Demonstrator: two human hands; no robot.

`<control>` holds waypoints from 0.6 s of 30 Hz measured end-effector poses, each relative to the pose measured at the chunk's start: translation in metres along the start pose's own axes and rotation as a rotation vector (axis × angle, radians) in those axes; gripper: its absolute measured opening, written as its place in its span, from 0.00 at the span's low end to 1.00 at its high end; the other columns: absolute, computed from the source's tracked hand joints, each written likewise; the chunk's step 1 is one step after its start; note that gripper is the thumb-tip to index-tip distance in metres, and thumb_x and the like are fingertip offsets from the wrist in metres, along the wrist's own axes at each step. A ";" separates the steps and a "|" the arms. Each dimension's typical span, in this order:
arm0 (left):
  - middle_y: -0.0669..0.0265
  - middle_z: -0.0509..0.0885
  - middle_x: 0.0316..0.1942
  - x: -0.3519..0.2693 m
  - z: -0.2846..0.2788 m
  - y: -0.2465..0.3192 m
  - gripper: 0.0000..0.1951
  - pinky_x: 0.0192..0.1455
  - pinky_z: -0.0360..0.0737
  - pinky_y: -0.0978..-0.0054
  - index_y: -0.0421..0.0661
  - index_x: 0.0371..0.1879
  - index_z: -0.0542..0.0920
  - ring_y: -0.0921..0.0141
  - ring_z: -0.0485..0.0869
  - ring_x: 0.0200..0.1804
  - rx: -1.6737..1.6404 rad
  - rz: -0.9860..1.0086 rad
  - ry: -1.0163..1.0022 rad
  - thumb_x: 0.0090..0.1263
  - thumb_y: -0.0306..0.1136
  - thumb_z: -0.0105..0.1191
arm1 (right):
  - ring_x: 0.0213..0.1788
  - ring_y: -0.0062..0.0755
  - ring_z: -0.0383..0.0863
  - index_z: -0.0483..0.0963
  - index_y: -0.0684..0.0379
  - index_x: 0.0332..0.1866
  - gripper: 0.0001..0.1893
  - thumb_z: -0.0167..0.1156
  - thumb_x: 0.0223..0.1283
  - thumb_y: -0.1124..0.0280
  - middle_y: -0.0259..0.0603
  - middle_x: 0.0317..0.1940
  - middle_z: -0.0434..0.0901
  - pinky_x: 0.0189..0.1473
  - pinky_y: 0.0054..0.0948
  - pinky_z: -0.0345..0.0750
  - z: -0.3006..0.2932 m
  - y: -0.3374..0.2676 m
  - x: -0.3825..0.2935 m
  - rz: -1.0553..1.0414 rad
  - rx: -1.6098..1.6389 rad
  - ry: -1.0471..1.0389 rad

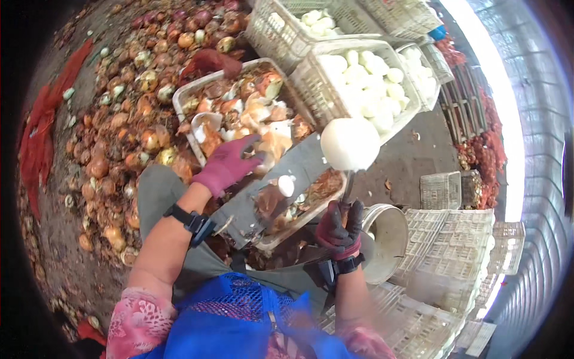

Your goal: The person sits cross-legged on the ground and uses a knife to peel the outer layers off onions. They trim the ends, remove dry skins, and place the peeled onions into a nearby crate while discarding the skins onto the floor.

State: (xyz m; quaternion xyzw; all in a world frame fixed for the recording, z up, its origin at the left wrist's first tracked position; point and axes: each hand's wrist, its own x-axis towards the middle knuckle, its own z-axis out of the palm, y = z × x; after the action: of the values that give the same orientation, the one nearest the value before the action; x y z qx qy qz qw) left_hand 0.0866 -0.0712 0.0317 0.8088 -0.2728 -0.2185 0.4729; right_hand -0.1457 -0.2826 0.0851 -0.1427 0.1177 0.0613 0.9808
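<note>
My right hand (339,229), in a dark-and-pink glove, grips the handle of a knife (350,186) with its blade pointing away from me. A large peeled white onion (350,143) is at the blade's far end; whether it is stuck on or resting there I cannot tell. My left hand (231,164), in a pink glove, reaches over a white plastic tub (180,96) of onions and loose skins (253,110). Its thumb and fingers are apart, beside a brownish skin. Between my hands, a grey board (293,164) lies slantwise, bearing a small white onion piece (286,185).
Unpeeled onions (121,121) cover the floor on the left, near red netting (40,130). Crates (320,83) of peeled onions stand ahead. A second tub (309,213) with skins sits under the board. To the right are a white bucket (385,238) and stacked plastic crates (444,251).
</note>
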 end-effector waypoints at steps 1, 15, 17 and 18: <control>0.50 0.85 0.52 0.000 -0.006 0.010 0.29 0.58 0.78 0.62 0.48 0.62 0.77 0.53 0.83 0.55 -0.041 -0.056 0.025 0.66 0.52 0.60 | 0.10 0.21 0.62 0.73 0.59 0.37 0.29 0.50 0.70 0.38 0.30 0.14 0.67 0.15 0.26 0.60 0.006 0.001 -0.003 -0.036 0.029 0.015; 0.50 0.87 0.44 -0.001 0.009 -0.009 0.25 0.51 0.82 0.64 0.44 0.59 0.78 0.57 0.87 0.47 -0.055 0.074 0.089 0.65 0.41 0.63 | 0.11 0.20 0.63 0.75 0.58 0.46 0.19 0.48 0.76 0.52 0.30 0.19 0.69 0.15 0.24 0.63 0.070 -0.146 0.005 -0.974 -1.357 0.755; 0.51 0.87 0.44 0.000 0.012 -0.009 0.25 0.52 0.82 0.65 0.44 0.60 0.78 0.57 0.87 0.47 -0.055 0.070 0.068 0.65 0.41 0.63 | 0.11 0.21 0.63 0.74 0.58 0.46 0.18 0.48 0.76 0.53 0.31 0.18 0.67 0.15 0.25 0.64 0.035 -0.206 0.034 -1.109 -1.380 0.902; 0.51 0.87 0.45 0.000 0.011 -0.009 0.25 0.52 0.81 0.65 0.44 0.60 0.79 0.57 0.87 0.48 -0.056 0.044 0.062 0.65 0.41 0.63 | 0.17 0.23 0.69 0.74 0.59 0.49 0.17 0.50 0.74 0.54 0.33 0.21 0.71 0.19 0.26 0.68 0.030 -0.220 0.052 -1.086 -1.495 0.947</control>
State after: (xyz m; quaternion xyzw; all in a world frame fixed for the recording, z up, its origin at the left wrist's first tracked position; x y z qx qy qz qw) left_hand 0.0823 -0.0750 0.0190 0.7954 -0.2696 -0.1904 0.5083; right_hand -0.0555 -0.4789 0.1590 -0.7578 0.3427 -0.3941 0.3911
